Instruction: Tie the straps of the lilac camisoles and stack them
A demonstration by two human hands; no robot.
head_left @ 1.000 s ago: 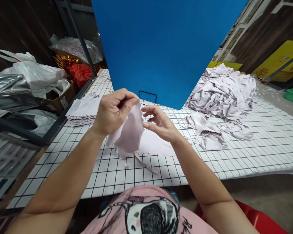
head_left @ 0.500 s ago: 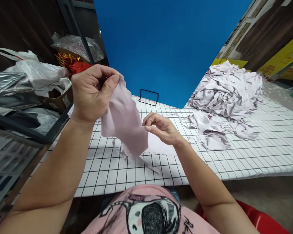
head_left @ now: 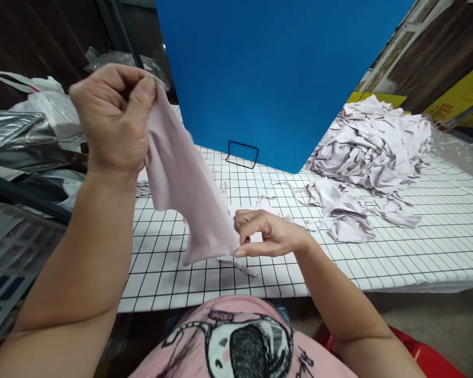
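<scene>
A pale pink-lilac piece of fabric (head_left: 187,189) is stretched slantwise between my two hands above the checked tablecloth (head_left: 165,283). My left hand (head_left: 112,118), raised at the left, is closed on its upper corner. Lower down, near the middle, my right hand (head_left: 266,233) pinches the bottom right corner between thumb and finger. Under the fabric lies a narrow strap (head_left: 240,266) with a small end piece. Part of another pale cloth piece shows behind my right hand; the rest is hidden.
A large heap of the same pale fabric (head_left: 372,144) rests at the right, with a few loose pieces (head_left: 347,212) before it. A blue board (head_left: 279,79) rises at the back beside a black wire frame (head_left: 242,155). Shelving with plastic bags (head_left: 59,113) stands at the left.
My left hand has moved up and left with its corner. My right hand has moved slightly down, and the fabric is now drawn out longer between them.
</scene>
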